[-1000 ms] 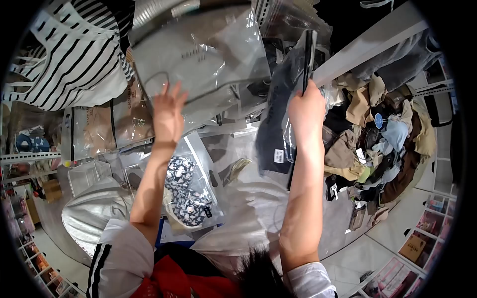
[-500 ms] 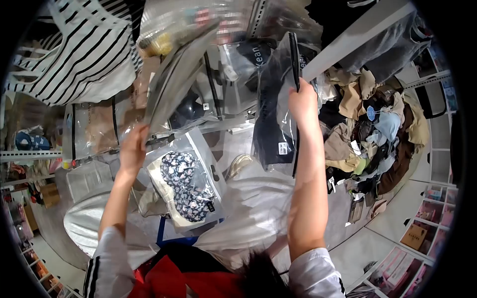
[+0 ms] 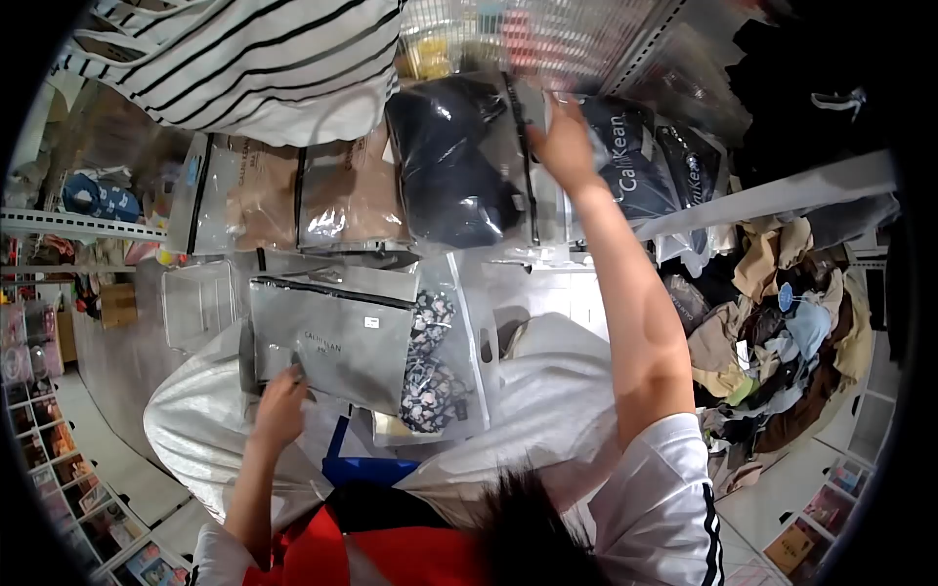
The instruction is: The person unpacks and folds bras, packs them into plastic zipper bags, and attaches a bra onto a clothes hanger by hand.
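Note:
My left hand [image 3: 279, 410] holds the lower left edge of a grey zip bag [image 3: 342, 342], with its thumb on top. That bag lies over my lap and partly covers a clear bag of floral-print pieces [image 3: 435, 391]. My right hand [image 3: 567, 151] reaches into a row of packaged garments, its thumb and fingers apart at the bags' edges. Left of it is a clear bag with dark cups [image 3: 454, 161]; just right of it stands a navy bag with white lettering [image 3: 625, 151]. Its fingertips are slightly blurred.
Two bags with beige contents [image 3: 352, 190] stand further left, below a striped top [image 3: 274, 68]. A white shelf bar [image 3: 782, 192] slants across the right side, above a heap of mixed garments [image 3: 782, 332]. A clear box [image 3: 198, 305] sits at left; something blue [image 3: 366, 471] lies near my lap.
The grey bag has come down onto my lap with my left hand. My right hand has moved from the upright dark bag to the row's bag edges. The view has shifted left.

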{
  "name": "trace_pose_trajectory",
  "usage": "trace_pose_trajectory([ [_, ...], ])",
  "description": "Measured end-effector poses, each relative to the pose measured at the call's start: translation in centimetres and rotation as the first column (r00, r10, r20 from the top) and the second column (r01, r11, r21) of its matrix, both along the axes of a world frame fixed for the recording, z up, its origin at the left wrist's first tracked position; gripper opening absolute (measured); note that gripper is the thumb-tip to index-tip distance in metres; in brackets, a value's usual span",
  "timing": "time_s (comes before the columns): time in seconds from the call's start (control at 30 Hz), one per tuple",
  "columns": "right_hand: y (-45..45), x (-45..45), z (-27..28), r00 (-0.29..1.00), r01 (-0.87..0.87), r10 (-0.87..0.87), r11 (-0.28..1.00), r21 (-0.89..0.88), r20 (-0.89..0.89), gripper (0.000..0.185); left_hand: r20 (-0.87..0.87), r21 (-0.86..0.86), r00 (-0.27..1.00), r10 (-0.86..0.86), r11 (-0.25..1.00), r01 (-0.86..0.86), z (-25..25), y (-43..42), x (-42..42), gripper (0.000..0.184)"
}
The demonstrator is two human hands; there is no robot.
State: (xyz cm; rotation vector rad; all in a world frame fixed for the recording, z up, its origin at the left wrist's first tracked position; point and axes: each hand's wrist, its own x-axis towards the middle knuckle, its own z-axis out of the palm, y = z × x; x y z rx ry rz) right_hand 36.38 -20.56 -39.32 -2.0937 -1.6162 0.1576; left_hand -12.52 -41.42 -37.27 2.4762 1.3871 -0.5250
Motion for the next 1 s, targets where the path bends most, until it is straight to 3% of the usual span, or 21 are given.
trace_pose_trajectory([
  [0.03,0.8,-1.1,-2.9,0.997,-0.078,0.078,0.997,-0.019,-0.025,0.066,0.158,-0.089,0.987,0.024,0.996,-0.010,-0.3,0.7,2.2,0.042],
  [0.1,0.0,-5.2,-3.3,0.959,-0.282,0.281,0.946,-0.160,-0.034,0.073,0.380,-0.186,0.924,0.033,0.982,0.042,-1.0,0.5,6.9,0.038],
  [0.17,-0.7,-8.7,-4.9,0.876,-0.415,0.480,0.799,-0.435,0.044,0.077,0.551,-0.221,0.819,-0.159,0.919,0.327,-3.5,0.7,11.0,0.033],
  [0.23,-0.9,-9.6,-6.5,0.869,-0.386,0.481,0.805,-0.451,0.114,0.078,0.559,-0.158,0.795,-0.235,0.911,0.380,-7.4,-0.6,14.1,0.031],
  [0.3,-1.2,-9.5,-7.4,0.870,-0.377,0.475,0.814,-0.443,0.133,0.077,0.329,-0.194,0.933,-0.143,0.957,0.215,-13.9,-1.6,12.2,0.038],
  [0.37,-1.5,-9.6,-7.1,0.891,-0.345,0.441,0.815,-0.466,0.111,0.075,0.071,-0.133,0.997,-0.041,0.990,0.050,-14.8,-1.6,11.4,0.045],
  [0.43,-2.5,-10.5,-7.2,0.904,-0.294,0.380,0.885,-0.362,0.195,0.069,-0.119,-0.281,0.930,0.349,0.886,-0.368,-13.8,-1.4,10.2,0.046],
  [0.47,-3.6,-11.1,-7.2,0.900,-0.321,0.345,0.938,-0.131,0.267,0.064,-0.124,-0.267,0.917,0.379,0.877,-0.399,-14.4,-1.8,8.6,0.046],
  [0.5,-4.9,-11.4,-7.5,0.900,-0.412,0.379,0.900,0.139,0.216,0.057,-0.127,-0.250,0.904,0.409,0.868,-0.428,-15.7,-2.6,6.6,0.047],
  [0.53,-7.1,-12.0,-7.2,0.892,-0.447,0.423,0.877,0.177,0.158,0.049,-0.131,-0.234,0.889,0.439,0.857,-0.458,-16.3,-3.1,5.6,0.048],
  [0.6,-12.7,-14.3,-8.0,0.940,-0.334,0.337,0.940,0.067,-0.040,0.041,-0.223,-0.285,0.831,0.509,0.781,-0.555,-16.5,-2.8,5.7,0.048],
  [0.63,-15.8,-15.5,-9.4,0.976,-0.204,0.193,0.971,-0.127,-0.096,0.038,-0.267,-0.307,0.800,0.538,0.739,-0.600,-16.6,-2.8,5.8,0.048],
  [0.67,-18.3,-16.6,-10.8,0.992,-0.071,0.034,0.946,-0.316,-0.119,0.035,-0.091,-0.404,0.761,0.642,0.675,-0.617,-18.9,-3.1,5.2,0.045],
  [0.7,-20.1,-17.5,-11.1,0.982,0.079,-0.161,0.833,-0.548,-0.103,0.038,0.078,-0.506,0.677,0.732,0.614,-0.606,-23.1,-3.5,4.3,0.043],
  [0.73,-21.8,-18.2,-11.4,0.938,0.203,-0.344,0.642,-0.739,-0.042,0.040,0.224,-0.607,0.552,0.803,0.558,-0.566,-25.5,-3.8,3.9,0.041],
  [0.8,-25.8,-17.7,-15.8,0.804,0.214,-0.578,0.498,-0.840,-0.137,0.051,0.041,-0.894,0.095,0.995,0.078,-0.440,-24.5,-3.3,5.2,0.035],
  [0.83,-26.1,-17.1,-15.0,0.933,0.037,-0.332,0.478,-0.877,-0.141,0.044,-0.129,-0.949,-0.111,0.985,-0.155,-0.275,-22.8,-2.9,6.0,0.031],
  [0.87,-26.2,-16.5,-14.1,0.984,-0.128,-0.066,0.406,-0.905,-0.168,0.038,-0.335,-0.927,-0.096,0.937,-0.346,-0.144,-21.1,-2.3,6.5,0.027],
  [0.93,-24.4,-15.4,-7.9,0.913,-0.328,0.327,0.232,-0.915,-0.245,0.023,-0.412,-0.911,-0.052,0.910,-0.412,0.021,-15.9,-2.2,7.5,0.029],
  [1.0,-22.4,-13.7,-0.9,0.882,-0.401,0.366,0.259,-0.878,-0.295,0.022,-0.440,-0.895,-0.019,0.898,-0.436,0.098,-9.5,-2.4,8.6,0.032],
])
